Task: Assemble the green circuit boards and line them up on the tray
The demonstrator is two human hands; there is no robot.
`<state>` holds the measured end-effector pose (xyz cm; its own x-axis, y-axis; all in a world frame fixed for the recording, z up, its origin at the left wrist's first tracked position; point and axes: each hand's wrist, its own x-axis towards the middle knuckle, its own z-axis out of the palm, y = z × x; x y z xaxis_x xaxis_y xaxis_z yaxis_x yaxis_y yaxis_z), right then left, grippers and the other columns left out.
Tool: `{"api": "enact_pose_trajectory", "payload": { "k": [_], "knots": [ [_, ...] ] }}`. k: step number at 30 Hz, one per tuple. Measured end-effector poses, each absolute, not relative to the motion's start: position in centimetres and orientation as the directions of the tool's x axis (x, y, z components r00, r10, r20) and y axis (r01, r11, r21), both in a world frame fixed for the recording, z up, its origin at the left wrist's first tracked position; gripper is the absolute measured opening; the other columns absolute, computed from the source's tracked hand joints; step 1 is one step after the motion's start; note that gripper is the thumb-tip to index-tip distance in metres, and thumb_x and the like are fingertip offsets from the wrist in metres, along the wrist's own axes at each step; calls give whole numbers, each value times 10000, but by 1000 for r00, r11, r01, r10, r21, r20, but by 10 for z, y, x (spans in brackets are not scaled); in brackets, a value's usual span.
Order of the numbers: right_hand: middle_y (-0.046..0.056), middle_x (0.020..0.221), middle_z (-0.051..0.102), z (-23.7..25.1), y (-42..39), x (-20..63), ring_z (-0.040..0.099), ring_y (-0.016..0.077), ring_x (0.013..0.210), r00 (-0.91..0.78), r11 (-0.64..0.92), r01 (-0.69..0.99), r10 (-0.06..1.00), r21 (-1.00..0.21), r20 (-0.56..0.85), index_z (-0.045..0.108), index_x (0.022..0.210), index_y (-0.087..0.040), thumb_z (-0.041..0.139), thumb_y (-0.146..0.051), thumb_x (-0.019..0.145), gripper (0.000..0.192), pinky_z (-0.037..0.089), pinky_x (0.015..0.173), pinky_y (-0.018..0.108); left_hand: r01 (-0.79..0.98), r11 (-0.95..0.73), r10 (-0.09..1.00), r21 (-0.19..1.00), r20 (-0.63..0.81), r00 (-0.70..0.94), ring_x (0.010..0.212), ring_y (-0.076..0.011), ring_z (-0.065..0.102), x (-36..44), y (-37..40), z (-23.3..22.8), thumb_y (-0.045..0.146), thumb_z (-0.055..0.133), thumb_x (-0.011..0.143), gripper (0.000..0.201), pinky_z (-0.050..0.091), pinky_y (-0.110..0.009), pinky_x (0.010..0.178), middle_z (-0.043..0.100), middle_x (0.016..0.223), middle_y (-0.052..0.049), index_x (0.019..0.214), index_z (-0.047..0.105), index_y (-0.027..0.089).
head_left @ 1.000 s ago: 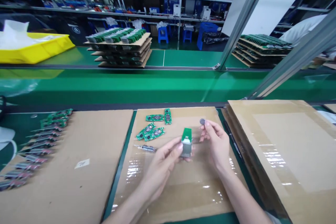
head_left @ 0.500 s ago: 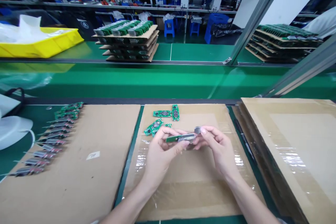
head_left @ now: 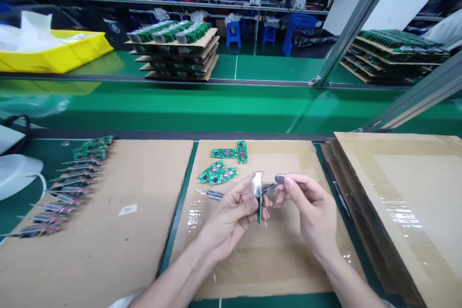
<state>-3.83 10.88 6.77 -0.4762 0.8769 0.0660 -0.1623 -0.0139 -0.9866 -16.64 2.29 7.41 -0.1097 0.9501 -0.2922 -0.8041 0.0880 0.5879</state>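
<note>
My left hand (head_left: 234, 214) grips a small green circuit board (head_left: 258, 197) with a metal part on it, held edge-on and upright above the taped cardboard sheet (head_left: 252, 260). My right hand (head_left: 310, 207) pinches a round silver coin cell (head_left: 280, 178) between fingertips, just right of the board's top and close to it. Several loose green boards (head_left: 224, 166) lie on the cardboard beyond my hands. A thin metal piece (head_left: 211, 194) lies left of my left hand.
A bare cardboard sheet (head_left: 108, 231) sits to the left, with a row of finished boards (head_left: 68, 187) along its left edge. A stack of taped cardboard (head_left: 404, 202) is on the right. Beyond runs a green conveyor (head_left: 180, 106), with trays of boards (head_left: 176, 48) and a yellow bin (head_left: 54, 50).
My left hand turned the board from lying flat to standing edge-on. My right hand with the coin cell drew slightly right, away from the board. The view shifted a little.
</note>
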Motion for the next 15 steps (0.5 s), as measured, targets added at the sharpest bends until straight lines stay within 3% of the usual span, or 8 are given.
{"api": "enact_pose_trajectory", "payload": {
  "k": [3,5,12,15],
  "knots": [
    [-16,753,704,60,101,-37,658,109,604,-469,280,-19,845,-960,256,681,936,-239,612,-179,838,134,564,588,222,-912,127,956,391,-292,8,540,-58,593,-163,21,72,198,776,703,371,453,-118,495,660,660,-9,1050,649,156],
    [-7,813,717,57,99,-37,680,115,662,-490,435,43,794,-899,361,675,959,-233,607,-144,834,168,572,644,225,-937,126,959,325,-281,31,534,-49,594,-161,21,69,185,778,699,228,452,-101,481,661,650,-11,900,682,137],
    [33,864,735,62,98,-42,702,126,777,-525,712,40,612,-701,592,664,968,-172,597,-60,814,202,572,734,199,-937,97,956,335,-295,-7,517,-67,617,-160,22,65,167,771,704,342,487,-107,468,673,636,-20,1028,665,148],
    [28,845,734,63,96,-42,702,120,752,-506,678,53,651,-733,566,665,953,-167,595,-66,816,184,575,715,190,-927,104,952,361,-307,-13,500,-71,617,-160,21,66,163,768,708,378,490,-108,464,676,626,-28,1070,657,154]
  ]
}}
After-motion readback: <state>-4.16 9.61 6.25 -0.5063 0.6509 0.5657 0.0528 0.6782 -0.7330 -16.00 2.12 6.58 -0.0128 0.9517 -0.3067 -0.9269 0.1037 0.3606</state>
